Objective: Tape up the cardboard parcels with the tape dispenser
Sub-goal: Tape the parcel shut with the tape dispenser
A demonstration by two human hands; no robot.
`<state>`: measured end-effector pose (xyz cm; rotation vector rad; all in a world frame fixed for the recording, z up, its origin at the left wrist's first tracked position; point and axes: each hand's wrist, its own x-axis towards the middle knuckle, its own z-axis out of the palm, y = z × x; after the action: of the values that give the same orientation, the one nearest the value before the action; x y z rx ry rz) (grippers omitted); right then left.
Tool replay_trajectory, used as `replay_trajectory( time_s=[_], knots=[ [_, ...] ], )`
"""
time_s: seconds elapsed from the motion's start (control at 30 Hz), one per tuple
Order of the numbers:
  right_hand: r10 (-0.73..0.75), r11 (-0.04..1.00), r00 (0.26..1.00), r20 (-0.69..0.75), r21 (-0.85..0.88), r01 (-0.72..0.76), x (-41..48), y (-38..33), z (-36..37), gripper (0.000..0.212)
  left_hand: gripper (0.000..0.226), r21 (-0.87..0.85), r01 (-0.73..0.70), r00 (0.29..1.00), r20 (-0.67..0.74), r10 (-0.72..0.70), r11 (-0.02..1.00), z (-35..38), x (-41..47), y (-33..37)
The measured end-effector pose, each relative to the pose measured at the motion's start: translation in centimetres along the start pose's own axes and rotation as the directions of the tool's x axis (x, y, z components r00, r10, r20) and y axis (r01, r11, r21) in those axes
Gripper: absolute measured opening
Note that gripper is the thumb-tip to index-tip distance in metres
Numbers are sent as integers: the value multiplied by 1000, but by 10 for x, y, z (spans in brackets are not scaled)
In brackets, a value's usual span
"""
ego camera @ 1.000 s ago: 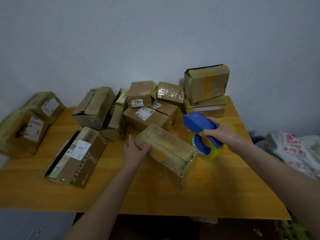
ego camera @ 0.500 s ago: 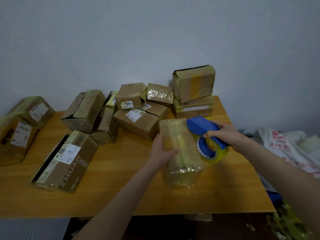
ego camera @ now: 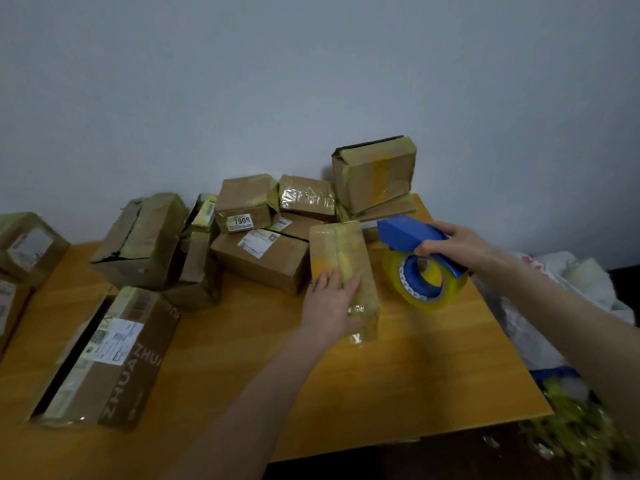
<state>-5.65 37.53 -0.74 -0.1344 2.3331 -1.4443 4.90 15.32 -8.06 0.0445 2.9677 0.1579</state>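
A small cardboard parcel (ego camera: 341, 258) wrapped in shiny yellowish tape lies lengthwise on the wooden table (ego camera: 433, 368), pointing away from me. My left hand (ego camera: 332, 303) rests flat on its near half, fingers straight. Just to its right, my right hand (ego camera: 460, 245) grips the blue tape dispenser (ego camera: 408, 233) by its handle. The yellow tape roll (ego camera: 422, 280) hangs under it, just above the table. The dispenser's front end is beside the parcel's far right corner.
Several taped parcels are heaped at the table's back (ego camera: 263, 254), with a stack of two at the back right (ego camera: 375, 173). A long box with a white label (ego camera: 110, 355) lies at the front left. White plastic bags (ego camera: 561, 282) lie off the right edge.
The parcel has been turned from slanted to lengthwise and laid flat. My left hand moved from its side onto its top. The dispenser stayed close at the right.
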Motion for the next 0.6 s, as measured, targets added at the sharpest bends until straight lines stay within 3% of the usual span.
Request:
replay_trajectory(
  time_s=[0.23, 0.3, 0.33, 0.4, 0.47, 0.5, 0.53, 0.6],
  knots=[
    [-58, 996, 982, 178, -55, 69, -17, -6, -25, 49, 87, -15, -17, 1000, 19, 17, 1000, -5, -2, 1],
    [-75, 993, 974, 212, -68, 92, -20, -10, -27, 51, 87, -139, 2, 1000, 10, -1, 990, -20, -5, 2],
    [-86, 991, 969, 230, -76, 106, -21, -13, -28, 52, 82, -270, 26, 997, -65, -45, 963, -29, -6, 3],
    [-118, 985, 954, 277, -88, 147, -22, -20, -30, 51, 68, -619, 73, 956, -181, -233, 782, -49, -6, 0],
    [-149, 977, 936, 319, -98, 189, -22, -28, -32, 55, 63, -908, 158, 942, 20, -336, 389, -68, -5, -2],
    [-163, 972, 926, 341, -108, 211, -22, -33, -33, 59, 64, -958, 230, 936, 169, -309, 173, -75, -6, -1],
    [-175, 965, 914, 365, -120, 232, -23, -38, -32, 62, 63, -957, 289, 926, 271, -263, 29, -80, -7, 1],
    [-194, 949, 892, 409, -151, 276, -23, -45, -30, 62, 58, -941, 334, 918, 338, -207, -58, -84, -7, 5]
  ],
)
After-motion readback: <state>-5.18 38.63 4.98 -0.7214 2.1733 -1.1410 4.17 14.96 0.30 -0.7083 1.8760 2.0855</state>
